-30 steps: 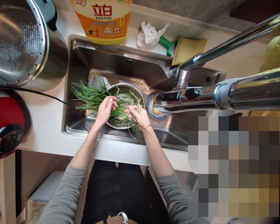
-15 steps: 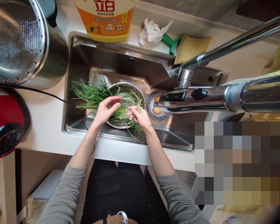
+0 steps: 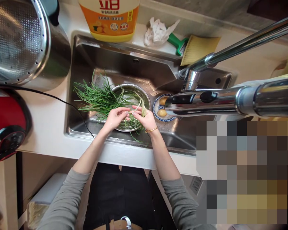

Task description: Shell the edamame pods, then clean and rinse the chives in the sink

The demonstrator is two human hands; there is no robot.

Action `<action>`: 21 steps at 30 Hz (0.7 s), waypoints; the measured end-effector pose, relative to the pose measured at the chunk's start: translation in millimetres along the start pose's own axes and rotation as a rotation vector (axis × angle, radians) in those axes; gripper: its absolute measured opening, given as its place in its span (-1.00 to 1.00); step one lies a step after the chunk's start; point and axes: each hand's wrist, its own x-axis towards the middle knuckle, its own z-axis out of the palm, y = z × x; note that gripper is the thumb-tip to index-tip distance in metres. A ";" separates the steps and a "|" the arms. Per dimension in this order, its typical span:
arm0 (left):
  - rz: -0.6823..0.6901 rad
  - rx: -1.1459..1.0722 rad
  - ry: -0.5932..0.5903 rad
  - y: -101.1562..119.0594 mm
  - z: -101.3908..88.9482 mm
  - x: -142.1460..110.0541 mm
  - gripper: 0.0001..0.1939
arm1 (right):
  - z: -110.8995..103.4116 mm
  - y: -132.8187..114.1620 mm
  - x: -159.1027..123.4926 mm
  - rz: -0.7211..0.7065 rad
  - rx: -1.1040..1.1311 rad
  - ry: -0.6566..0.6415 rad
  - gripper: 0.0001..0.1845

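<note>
A bunch of long thin chives [image 3: 92, 98] lies over the left rim of a round metal bowl [image 3: 147, 95] in the sink. My right hand [image 3: 147, 120] is closed around several pale chive ends at the bowl's right side. Close beside it, over the front of the bowl, is my left hand [image 3: 116, 118]. Its thumb and index finger come together in a pinch near the right fingertips. Whatever they grip is too small to make out. Some loose green leaves hang below my right hand.
The steel sink [image 3: 105, 52] surrounds the bowl. A blue-and-white plate [image 3: 155, 111] with yellowish round pieces sits under the chrome faucet [image 3: 201, 103]. Behind stand a detergent bottle [image 3: 110, 27], crumpled tissue [image 3: 157, 33], green peeler [image 3: 176, 41] and yellow sponge cloth [image 3: 198, 48]. A black cord [image 3: 59, 100] crosses the left edge.
My left hand has moved right and down, from open above the chives to a pinch beside my right hand. The right hand keeps its hold on the pale ends.
</note>
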 end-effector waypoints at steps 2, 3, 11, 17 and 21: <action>-0.016 -0.053 -0.001 1.1 -2.8 -0.1 -0.67 | -1.2 0.7 0.2 0.004 -0.054 -0.048 -0.46; -0.017 -0.057 0.000 1.8 -3.9 -0.2 -0.68 | -1.8 1.1 0.4 0.014 -0.082 -0.067 -0.45; 0.088 0.154 0.084 1.7 -14.9 8.3 -0.74 | -9.6 1.9 3.0 0.064 -0.193 -0.068 -0.59; 0.173 0.313 0.233 10.2 -32.4 12.9 -0.70 | -21.0 1.4 1.7 0.111 -0.207 -0.040 -0.63; 0.117 0.374 0.197 12.7 -37.2 11.3 -0.64 | -22.4 3.5 2.6 0.153 -0.102 0.047 -0.57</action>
